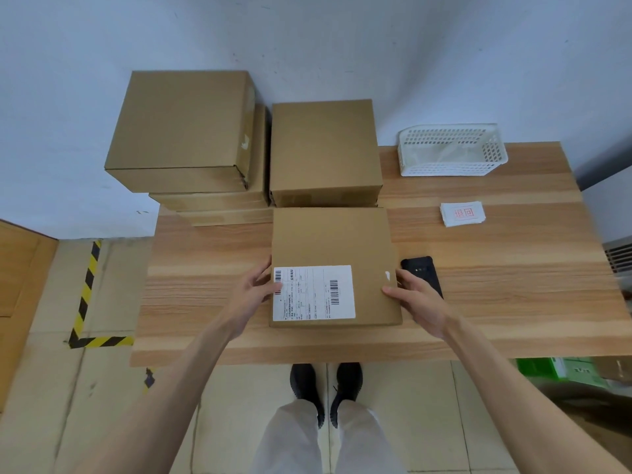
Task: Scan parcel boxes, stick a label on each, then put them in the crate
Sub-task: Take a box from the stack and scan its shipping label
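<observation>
A flat brown parcel box [333,241] lies on the wooden table [496,295] right in front of me, with a white shipping label [314,293] with barcodes on its near left. My left hand [254,290] grips the box's left edge, thumb on the label's corner. My right hand [415,297] grips the right edge, thumb on top. A black handheld scanner [422,271] lies just right of the box, partly hidden by my right hand. A small stack of white labels with red print [462,213] sits further right.
More brown boxes are stacked at the back: a tall pile [184,131] at the left and another box [325,152] behind the held one. A white plastic basket [451,150] stands at the back right. Green cartons [561,371] lie on the floor at the right.
</observation>
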